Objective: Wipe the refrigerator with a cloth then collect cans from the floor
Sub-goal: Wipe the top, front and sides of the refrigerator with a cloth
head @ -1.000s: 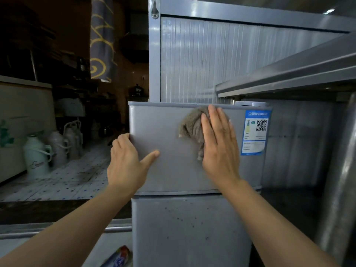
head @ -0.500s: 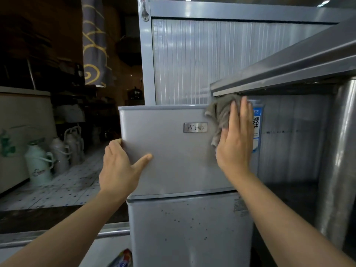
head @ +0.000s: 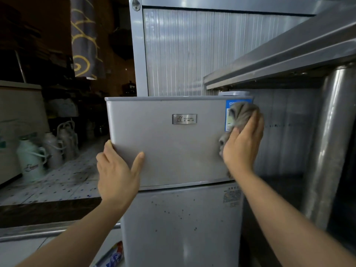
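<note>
A small grey two-door refrigerator (head: pixel 173 151) stands in front of me, with a nameplate in the middle of its upper door. My right hand (head: pixel 242 143) presses a grey-brown cloth (head: pixel 240 116) flat against the upper door's right edge, over a blue label. My left hand (head: pixel 115 174) grips the upper door's left edge, thumb lying on the front. A can (head: pixel 113 257) with a red, white and blue label lies on the floor at the fridge's lower left; only part of it shows.
A steel counter (head: pixel 279 54) overhangs the fridge on the right, carried by a round steel leg (head: pixel 327 151). A ribbed metal panel (head: pixel 192 54) stands behind. Several thermos jugs (head: pixel 30 158) stand on the tiled floor at left. A patterned cloth (head: pixel 84 39) hangs above.
My right hand has slid the cloth rightward across the upper door, from its middle to the right edge, uncovering the nameplate. My left hand has kept its grip on the left edge.
</note>
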`<state>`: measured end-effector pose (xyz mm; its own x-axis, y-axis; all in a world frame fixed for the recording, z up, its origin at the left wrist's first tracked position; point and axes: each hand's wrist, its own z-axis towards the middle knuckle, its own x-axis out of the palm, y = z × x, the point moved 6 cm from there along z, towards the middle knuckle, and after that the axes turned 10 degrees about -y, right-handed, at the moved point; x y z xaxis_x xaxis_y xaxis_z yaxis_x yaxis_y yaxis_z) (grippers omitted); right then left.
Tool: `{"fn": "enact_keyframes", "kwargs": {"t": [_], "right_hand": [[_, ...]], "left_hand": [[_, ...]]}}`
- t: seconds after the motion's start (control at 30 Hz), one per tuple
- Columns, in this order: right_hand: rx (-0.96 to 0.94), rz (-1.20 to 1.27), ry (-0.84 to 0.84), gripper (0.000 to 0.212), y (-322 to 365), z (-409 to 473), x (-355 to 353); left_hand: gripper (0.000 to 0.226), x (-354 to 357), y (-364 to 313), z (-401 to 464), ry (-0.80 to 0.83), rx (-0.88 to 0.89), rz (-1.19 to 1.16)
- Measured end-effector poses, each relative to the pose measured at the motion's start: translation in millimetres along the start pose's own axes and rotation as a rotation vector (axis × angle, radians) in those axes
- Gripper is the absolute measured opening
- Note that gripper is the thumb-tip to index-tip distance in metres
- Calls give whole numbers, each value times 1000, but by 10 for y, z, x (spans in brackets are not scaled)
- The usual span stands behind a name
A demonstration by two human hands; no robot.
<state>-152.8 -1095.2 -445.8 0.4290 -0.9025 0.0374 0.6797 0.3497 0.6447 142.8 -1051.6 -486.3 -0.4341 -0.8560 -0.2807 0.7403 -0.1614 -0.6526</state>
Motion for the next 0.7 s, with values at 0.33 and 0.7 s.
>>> {"fn": "enact_keyframes", "kwargs": {"t": [0.33, 0.7], "right_hand": [[48, 105, -94, 47, -352, -96, 3], [219, 98, 65, 56, -873, -1084, -141]], "left_hand": [[84, 58, 56, -12, -66, 45, 32], [56, 14, 248, -156, 77, -9, -75]]}}
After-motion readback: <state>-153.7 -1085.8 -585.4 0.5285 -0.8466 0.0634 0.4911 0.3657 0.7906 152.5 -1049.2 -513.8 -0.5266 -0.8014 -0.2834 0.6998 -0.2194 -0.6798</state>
